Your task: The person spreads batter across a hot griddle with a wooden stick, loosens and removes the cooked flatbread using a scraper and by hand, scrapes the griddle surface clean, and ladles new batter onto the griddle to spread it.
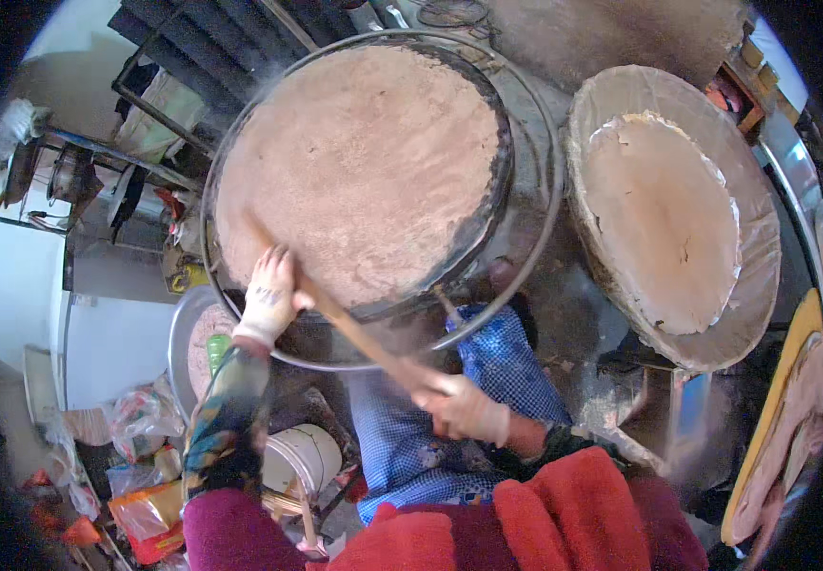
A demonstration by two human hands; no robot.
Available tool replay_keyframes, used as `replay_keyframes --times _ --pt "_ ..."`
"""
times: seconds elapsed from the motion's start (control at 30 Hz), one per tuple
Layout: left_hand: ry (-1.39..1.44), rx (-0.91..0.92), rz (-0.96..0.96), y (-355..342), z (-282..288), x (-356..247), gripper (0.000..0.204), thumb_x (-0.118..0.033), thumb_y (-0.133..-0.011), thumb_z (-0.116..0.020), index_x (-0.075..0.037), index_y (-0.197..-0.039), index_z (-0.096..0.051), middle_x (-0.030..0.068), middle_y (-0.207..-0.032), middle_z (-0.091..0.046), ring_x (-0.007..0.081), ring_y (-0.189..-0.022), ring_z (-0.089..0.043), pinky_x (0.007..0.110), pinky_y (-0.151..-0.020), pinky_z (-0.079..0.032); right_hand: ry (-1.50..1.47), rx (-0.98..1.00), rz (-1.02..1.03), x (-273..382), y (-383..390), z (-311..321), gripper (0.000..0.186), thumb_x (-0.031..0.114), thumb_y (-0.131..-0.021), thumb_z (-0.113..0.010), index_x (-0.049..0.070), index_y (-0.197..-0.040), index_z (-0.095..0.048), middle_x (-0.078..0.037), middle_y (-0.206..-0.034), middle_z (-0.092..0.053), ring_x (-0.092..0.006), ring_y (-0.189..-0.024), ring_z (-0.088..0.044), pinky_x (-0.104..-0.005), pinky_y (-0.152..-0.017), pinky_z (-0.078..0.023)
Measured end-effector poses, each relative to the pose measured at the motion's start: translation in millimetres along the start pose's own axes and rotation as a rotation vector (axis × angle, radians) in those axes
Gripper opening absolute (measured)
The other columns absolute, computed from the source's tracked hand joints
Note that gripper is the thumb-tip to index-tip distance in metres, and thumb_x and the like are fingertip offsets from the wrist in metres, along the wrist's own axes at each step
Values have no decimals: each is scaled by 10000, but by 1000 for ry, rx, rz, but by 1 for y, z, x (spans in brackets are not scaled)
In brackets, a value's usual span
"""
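Note:
A wide round griddle (502, 181) is covered almost to its dark edge by a thin, pinkish-brown sheet of batter (364, 162). Slanting over its near left part is a long wooden scraper (359, 335), its far end on the sheet. My left hand (273, 290), in a pale glove, presses closed on the scraper's upper part at the griddle's near left edge. Closer to my body, my right hand (464, 407) wraps round the lower end, slightly blurred. The palm side of both hands is hidden.
A metal ring (552, 205) surrounds the griddle. At right stands a large cloth-lined round tray (759, 247) bearing thin brown sheets (664, 228). Left of the griddle, a metal basin (179, 333) holds pinkish batter and something green. A white bucket (307, 457) stands below my left forearm.

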State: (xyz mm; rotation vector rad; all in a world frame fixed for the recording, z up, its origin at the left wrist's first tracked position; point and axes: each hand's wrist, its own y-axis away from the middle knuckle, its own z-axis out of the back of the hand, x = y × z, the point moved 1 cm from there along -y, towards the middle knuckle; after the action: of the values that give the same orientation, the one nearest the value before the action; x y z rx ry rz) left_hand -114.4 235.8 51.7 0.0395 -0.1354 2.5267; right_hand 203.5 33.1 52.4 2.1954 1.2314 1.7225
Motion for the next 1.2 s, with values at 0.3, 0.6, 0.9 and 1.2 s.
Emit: replay_keyframes --times 0.3,0.6,0.9,1.2 --pt "241 -285 -414 -133 45 -143 1048 -791 -780 -422 77 -1367 -396 304 -1392 -408 463 -1332 -349 542 -1128 -238 277 -548 161 -51 93 14 608 275 -939 -602 278 -1494 -355 -88 -645 -623 -204 -514 -610 -339 -534 -527" --pt "63 -111 -393 -212 -12 -92 887 -721 -624 -573 48 -1067 -577 277 -1176 -566 451 -1215 -478 485 -1071 -352 -719 -32 231 0 31 44 566 328 -1026 -438 279 -1539 -203 22 -498 -335 -69 -364 -290 -237 -370 -264" --pt "33 -90 -35 -50 -3 61 918 -693 -692 -556 68 -1200 -499 278 -1211 -540 460 -1185 -480 490 -1077 -349 -228 84 1 28 -58 -9 554 261 -991 -516 322 -1506 -318 14 -557 -464 -92 -426 -428 -270 -408 -364" --pt "223 -299 -304 -116 45 -106 1006 -777 -811 -385 61 -1368 -410 276 -1376 -455 452 -1305 -397 529 -1116 -265 465 -675 523 -60 54 26 534 286 -984 -538 169 -1483 -388 -77 -733 -674 -134 -544 -592 -294 -531 -499"
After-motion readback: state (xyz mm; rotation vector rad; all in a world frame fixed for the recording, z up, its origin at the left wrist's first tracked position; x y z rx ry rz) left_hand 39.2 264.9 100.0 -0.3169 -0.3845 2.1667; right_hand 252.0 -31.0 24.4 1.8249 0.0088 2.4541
